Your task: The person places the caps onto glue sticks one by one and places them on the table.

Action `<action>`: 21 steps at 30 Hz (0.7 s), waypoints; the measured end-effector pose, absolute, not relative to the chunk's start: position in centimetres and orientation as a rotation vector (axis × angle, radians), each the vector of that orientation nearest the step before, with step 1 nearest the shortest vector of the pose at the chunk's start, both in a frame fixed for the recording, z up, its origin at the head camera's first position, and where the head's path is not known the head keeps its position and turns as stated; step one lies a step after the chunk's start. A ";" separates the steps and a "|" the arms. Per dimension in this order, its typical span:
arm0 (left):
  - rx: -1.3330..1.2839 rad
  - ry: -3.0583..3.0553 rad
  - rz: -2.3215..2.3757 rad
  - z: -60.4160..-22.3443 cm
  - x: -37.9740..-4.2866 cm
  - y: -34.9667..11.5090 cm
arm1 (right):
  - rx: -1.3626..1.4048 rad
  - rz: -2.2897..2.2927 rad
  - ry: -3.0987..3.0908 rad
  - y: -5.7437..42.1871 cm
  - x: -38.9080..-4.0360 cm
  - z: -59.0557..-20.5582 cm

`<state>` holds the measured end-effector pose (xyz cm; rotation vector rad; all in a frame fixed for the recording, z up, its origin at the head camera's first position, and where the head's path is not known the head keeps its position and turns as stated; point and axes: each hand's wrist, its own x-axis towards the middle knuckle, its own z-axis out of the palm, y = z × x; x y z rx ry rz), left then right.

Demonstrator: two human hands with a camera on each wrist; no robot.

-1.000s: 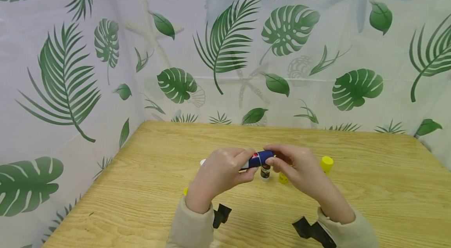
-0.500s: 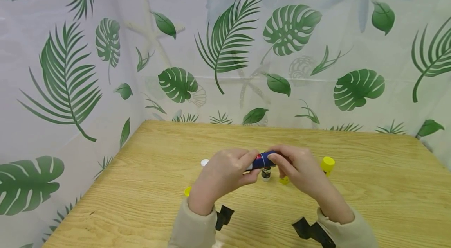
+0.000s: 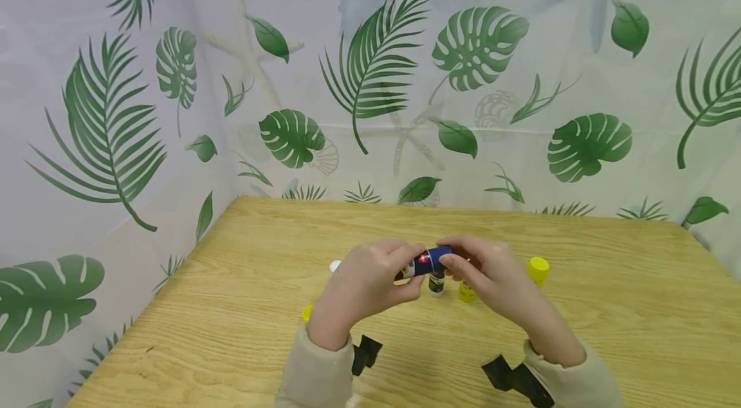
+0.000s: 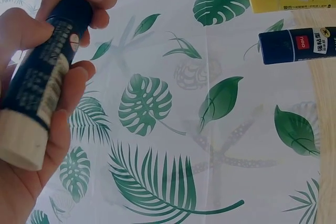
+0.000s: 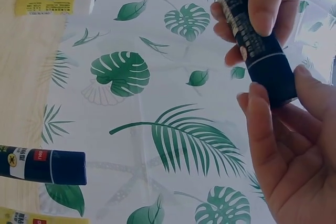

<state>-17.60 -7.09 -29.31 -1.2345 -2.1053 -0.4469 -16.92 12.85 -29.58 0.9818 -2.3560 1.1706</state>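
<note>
My left hand grips a dark blue glue stick round its body, above the middle of the table. In the left wrist view its white base points toward the camera. At the other end, my right hand pinches the blue cap between thumb and fingers. The cap sits on the stick, with a pale line round the joint. Just beyond the hands stands another dark blue glue stick, partly hidden by the held one. A yellow glue stick stands beside it.
A second yellow glue stick stands farther right on the wooden table. Left of the left hand, a white end and a yellow piece show, mostly hidden by that hand. A leaf-patterned sheet hangs behind the table.
The held glue stick has turned a little, so its red logo and label show more. The right fingers have shifted on the cap. Both hands stay in nearly the same place.
</note>
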 end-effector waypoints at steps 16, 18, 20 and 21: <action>-1.218 -2.113 -0.454 -29.7 -18.0 -6.7 | 0.956 1.119 -2.196 12.9 -16.7 -29.5; -1.231 -2.117 -0.456 -29.7 -18.0 -6.7 | 0.959 1.090 -2.187 12.8 -16.7 -29.5; -1.237 -2.130 -0.474 -29.7 -18.1 -6.7 | 0.962 1.069 -2.187 12.8 -16.7 -29.6; -1.235 -2.141 -0.481 -29.7 -18.1 -6.7 | 0.959 1.059 -2.195 12.8 -16.8 -29.6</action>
